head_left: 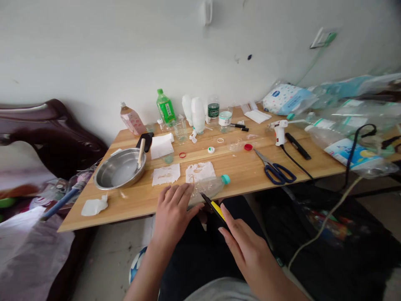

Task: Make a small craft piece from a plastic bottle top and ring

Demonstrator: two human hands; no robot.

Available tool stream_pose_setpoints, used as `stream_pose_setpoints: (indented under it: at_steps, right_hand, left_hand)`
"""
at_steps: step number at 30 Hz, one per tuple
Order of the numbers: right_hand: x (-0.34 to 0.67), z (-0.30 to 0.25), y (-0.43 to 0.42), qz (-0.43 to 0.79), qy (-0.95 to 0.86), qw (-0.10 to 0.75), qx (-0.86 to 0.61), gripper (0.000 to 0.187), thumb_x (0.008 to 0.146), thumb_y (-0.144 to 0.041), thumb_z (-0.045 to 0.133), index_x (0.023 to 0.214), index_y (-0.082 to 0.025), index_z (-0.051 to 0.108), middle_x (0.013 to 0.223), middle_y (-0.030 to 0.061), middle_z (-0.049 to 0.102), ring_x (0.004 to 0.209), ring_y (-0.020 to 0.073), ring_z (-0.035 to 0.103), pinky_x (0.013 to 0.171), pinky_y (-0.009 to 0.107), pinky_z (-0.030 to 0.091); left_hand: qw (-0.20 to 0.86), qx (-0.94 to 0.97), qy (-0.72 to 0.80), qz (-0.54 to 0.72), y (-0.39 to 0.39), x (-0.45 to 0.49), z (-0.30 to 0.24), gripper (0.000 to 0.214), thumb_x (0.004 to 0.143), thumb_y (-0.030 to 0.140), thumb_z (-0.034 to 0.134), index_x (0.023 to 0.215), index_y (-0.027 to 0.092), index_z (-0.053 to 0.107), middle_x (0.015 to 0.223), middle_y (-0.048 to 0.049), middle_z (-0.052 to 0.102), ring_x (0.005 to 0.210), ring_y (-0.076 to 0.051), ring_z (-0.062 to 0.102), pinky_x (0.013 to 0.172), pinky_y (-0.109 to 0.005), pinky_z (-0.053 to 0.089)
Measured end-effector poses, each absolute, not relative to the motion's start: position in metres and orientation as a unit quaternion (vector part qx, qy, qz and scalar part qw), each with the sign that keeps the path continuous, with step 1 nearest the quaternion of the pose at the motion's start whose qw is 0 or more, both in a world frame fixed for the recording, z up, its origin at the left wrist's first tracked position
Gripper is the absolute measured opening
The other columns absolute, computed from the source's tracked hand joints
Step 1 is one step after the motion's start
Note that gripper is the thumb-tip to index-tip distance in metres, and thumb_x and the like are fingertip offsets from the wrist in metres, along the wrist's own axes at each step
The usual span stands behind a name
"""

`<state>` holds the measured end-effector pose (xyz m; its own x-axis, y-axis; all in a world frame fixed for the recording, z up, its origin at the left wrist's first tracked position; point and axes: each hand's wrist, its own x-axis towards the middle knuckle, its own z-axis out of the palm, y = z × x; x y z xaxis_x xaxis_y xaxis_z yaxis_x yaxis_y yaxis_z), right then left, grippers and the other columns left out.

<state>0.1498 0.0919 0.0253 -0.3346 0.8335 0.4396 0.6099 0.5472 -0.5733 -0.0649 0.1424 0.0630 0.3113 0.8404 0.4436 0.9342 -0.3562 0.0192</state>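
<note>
A clear plastic bottle (210,187) with a teal cap lies on its side at the table's front edge, cap to the right. My left hand (176,209) is closed over the bottle's left end, hiding that part. In my right hand (242,240) is a yellow and black utility knife (216,210). Its tip points up and left, at the near side of the bottle; I cannot tell whether the blade touches the plastic. Behind the bottle lie two torn white paper pieces, one on the left (166,174) and one on the right (200,170).
A metal bowl (102,177) with a brush (141,151) stands left on the wooden table (131,209). To the right lie scissors (277,172), a glue gun (280,132) and a black stick-like object (297,146). Several bottles, including a green one (165,108), line the wall; more bottles pile up far right.
</note>
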Motion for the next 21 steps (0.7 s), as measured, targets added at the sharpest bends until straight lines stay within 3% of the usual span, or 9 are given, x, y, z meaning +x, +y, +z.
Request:
stream_pose_setpoints:
  at_steps: [5, 9, 12, 17, 21]
  right_hand:
    - [0.153, 0.033, 0.097, 0.132, -0.798, 0.355, -0.468, 0.056, 0.105, -0.026, 0.041, 0.158, -0.022, 0.024, 0.081, 0.0029, 0.061, 0.066, 0.0169, 0.066, 0.062, 0.029, 0.057]
    - [0.154, 0.036, 0.096, 0.138, -0.793, 0.355, -0.475, 0.054, 0.105, -0.026, 0.041, 0.157, -0.024, 0.026, 0.082, 0.0034, 0.063, 0.068, 0.0169, 0.067, 0.063, 0.028, 0.056]
    - [0.153, 0.036, 0.095, 0.132, -0.793, 0.36, -0.473, 0.055, 0.105, -0.025, 0.042, 0.157, -0.023, 0.025, 0.083, 0.004, 0.065, 0.069, 0.0176, 0.067, 0.065, 0.029, 0.056]
    - [0.152, 0.032, 0.097, 0.136, -0.794, 0.351, -0.477, 0.052, 0.104, -0.022, 0.042, 0.155, -0.024, 0.032, 0.086, 0.0051, 0.066, 0.071, 0.0177, 0.067, 0.071, 0.031, 0.057]
    - [0.151, 0.032, 0.098, 0.134, -0.792, 0.353, -0.48, 0.05, 0.103, -0.019, 0.041, 0.152, -0.024, 0.036, 0.091, 0.006, 0.067, 0.073, 0.018, 0.068, 0.079, 0.033, 0.058]
  left_hand:
    - [0.101, -0.807, -0.547, -0.196, 0.149, -0.063, 0.06, 0.042, 0.088, 0.042, 0.069, 0.121, 0.018, 0.063, 0.123, -0.0106, 0.07, 0.114, -0.028, 0.064, 0.11, -0.047, 0.038]
    - [0.092, -0.801, -0.563, -0.178, 0.151, -0.061, 0.057, 0.039, 0.084, 0.039, 0.073, 0.116, 0.019, 0.062, 0.128, -0.0119, 0.066, 0.112, -0.029, 0.064, 0.103, -0.044, 0.046]
    - [0.085, -0.799, -0.573, -0.161, 0.15, -0.059, 0.059, 0.043, 0.083, 0.039, 0.074, 0.119, 0.02, 0.061, 0.131, -0.012, 0.065, 0.109, -0.029, 0.065, 0.096, -0.042, 0.05]
    - [0.07, -0.796, -0.57, -0.19, 0.15, -0.057, 0.06, 0.053, 0.085, 0.055, 0.067, 0.122, 0.017, 0.061, 0.119, -0.0107, 0.073, 0.105, -0.028, 0.067, 0.095, -0.042, 0.05]
    - [0.097, -0.791, -0.571, -0.195, 0.146, -0.054, 0.057, 0.057, 0.087, 0.052, 0.066, 0.13, 0.015, 0.059, 0.124, -0.0116, 0.07, 0.108, -0.029, 0.066, 0.095, -0.043, 0.049]
